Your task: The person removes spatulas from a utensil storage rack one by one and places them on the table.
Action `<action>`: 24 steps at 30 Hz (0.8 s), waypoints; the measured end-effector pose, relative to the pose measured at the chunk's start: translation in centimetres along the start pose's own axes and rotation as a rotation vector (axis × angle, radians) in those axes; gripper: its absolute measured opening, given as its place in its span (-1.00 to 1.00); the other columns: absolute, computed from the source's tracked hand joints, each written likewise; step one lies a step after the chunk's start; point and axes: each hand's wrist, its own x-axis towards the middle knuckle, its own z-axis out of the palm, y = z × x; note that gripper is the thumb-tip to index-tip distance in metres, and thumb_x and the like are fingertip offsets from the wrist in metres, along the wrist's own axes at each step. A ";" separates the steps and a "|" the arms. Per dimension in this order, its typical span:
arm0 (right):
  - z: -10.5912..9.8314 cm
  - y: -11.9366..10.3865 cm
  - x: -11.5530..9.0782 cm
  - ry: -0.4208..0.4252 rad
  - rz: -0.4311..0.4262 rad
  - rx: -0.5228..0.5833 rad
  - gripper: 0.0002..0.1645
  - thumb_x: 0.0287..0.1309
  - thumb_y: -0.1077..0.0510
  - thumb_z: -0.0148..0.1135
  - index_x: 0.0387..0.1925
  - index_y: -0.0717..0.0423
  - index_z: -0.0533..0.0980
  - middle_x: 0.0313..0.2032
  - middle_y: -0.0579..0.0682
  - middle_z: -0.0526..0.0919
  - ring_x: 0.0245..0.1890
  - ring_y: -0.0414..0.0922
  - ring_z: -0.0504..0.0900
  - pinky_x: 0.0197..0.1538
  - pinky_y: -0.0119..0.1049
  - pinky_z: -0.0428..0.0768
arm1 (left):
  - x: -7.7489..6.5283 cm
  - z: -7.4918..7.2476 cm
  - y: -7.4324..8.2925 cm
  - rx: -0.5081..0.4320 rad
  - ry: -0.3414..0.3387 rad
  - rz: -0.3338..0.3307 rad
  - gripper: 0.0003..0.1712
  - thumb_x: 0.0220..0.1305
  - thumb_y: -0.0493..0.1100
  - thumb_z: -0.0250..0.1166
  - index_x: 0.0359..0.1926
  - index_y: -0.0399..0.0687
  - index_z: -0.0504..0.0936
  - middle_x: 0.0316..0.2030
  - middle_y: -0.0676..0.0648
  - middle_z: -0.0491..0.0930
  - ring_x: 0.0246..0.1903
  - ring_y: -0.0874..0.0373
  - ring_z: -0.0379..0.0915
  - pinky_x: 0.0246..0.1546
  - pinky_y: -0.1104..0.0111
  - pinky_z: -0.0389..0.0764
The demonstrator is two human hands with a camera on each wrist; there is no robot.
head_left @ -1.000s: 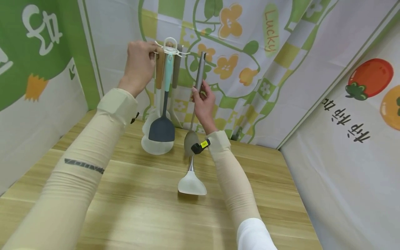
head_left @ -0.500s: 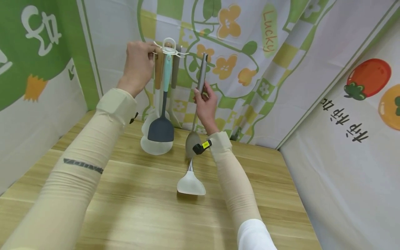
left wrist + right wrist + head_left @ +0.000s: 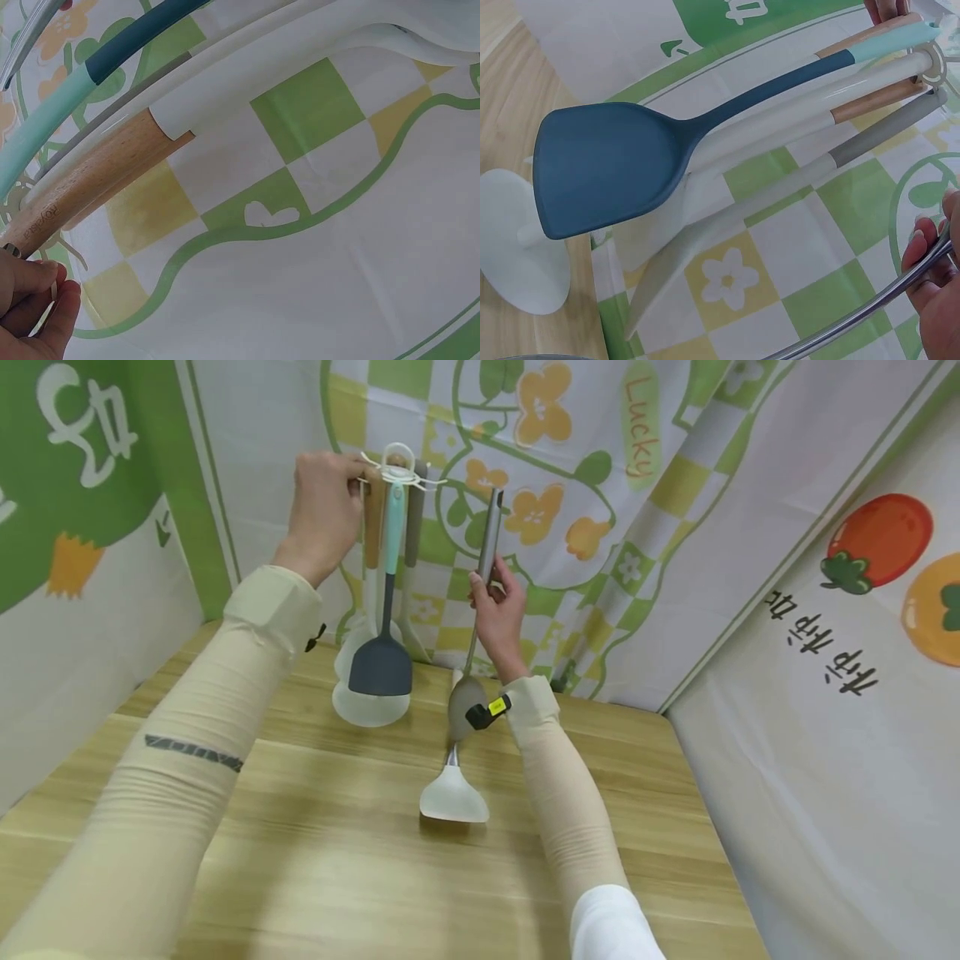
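Observation:
A white utensil rack [image 3: 397,475] with a top loop and thin hooks stands by the back curtain. From it hang a dark turner [image 3: 380,668] with a mint handle, wooden-handled utensils [image 3: 90,172] and a grey-handled one [image 3: 889,127]. My left hand [image 3: 324,506] pinches a thin pale piece at the rack's left side, beside a wooden handle. With thumb and fingers my right hand [image 3: 501,618] holds a metal spoon [image 3: 491,531] partway down its handle, upright to the right of the rack. The spoon's bowl hangs low, overlapping the neck of a white-headed turner [image 3: 452,797] on the table.
The wooden table [image 3: 322,860] runs back to a patterned curtain [image 3: 540,510]. Cloth walls close in on the left and right. The rack's round white base [image 3: 525,262] sits near the table's back edge.
My right hand and the spoon have shifted slightly right, away from the rack. The left hand keeps its pinch at the rack. The head view has turned slightly.

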 end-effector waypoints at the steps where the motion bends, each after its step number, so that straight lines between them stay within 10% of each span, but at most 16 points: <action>1: -0.1 0.0 0.0 0.002 0.000 0.001 -0.40 0.41 0.36 0.16 0.43 0.33 0.31 -0.15 0.10 0.57 -0.36 -0.06 0.60 -0.30 -0.42 0.65 | 0.0 0.0 0.0 0.001 -0.004 -0.005 -0.58 0.35 -0.56 0.01 -0.09 -0.27 0.78 -0.07 -0.23 0.75 -0.07 -0.17 0.71 0.05 0.12 0.72; 12: -1.8 0.3 -0.3 0.020 0.013 -0.041 -0.38 0.40 0.34 0.18 0.43 0.32 0.30 -0.08 0.16 0.58 -0.34 -0.04 0.62 -0.21 -0.15 0.69 | 0.3 -0.1 -0.2 0.031 -0.042 0.011 -0.59 0.35 -0.52 0.00 -0.10 -0.31 0.78 -0.06 -0.26 0.74 -0.07 -0.21 0.70 0.14 0.15 0.67; 18: -2.7 0.5 -0.3 0.048 0.021 -0.038 -0.43 0.39 0.36 0.19 0.38 0.33 0.38 -0.12 0.15 0.59 -0.34 0.08 0.64 -0.11 0.23 0.64 | 0.7 -0.2 -0.8 -0.008 -0.043 0.031 -0.47 0.08 -0.52 -0.05 -0.12 -0.27 0.80 -0.08 -0.21 0.75 -0.09 -0.13 0.73 -0.36 0.56 0.31; 24: -3.4 0.7 -0.4 0.044 0.026 -0.030 -0.43 0.39 0.36 0.18 0.39 0.33 0.37 -0.13 0.13 0.57 -0.17 0.46 0.56 -0.23 -0.16 0.69 | 0.8 -0.7 -0.8 -0.078 -0.138 -0.120 -0.55 0.23 -0.24 0.02 -0.07 -0.19 0.80 0.14 -0.10 0.66 0.22 0.00 0.56 0.06 0.41 0.61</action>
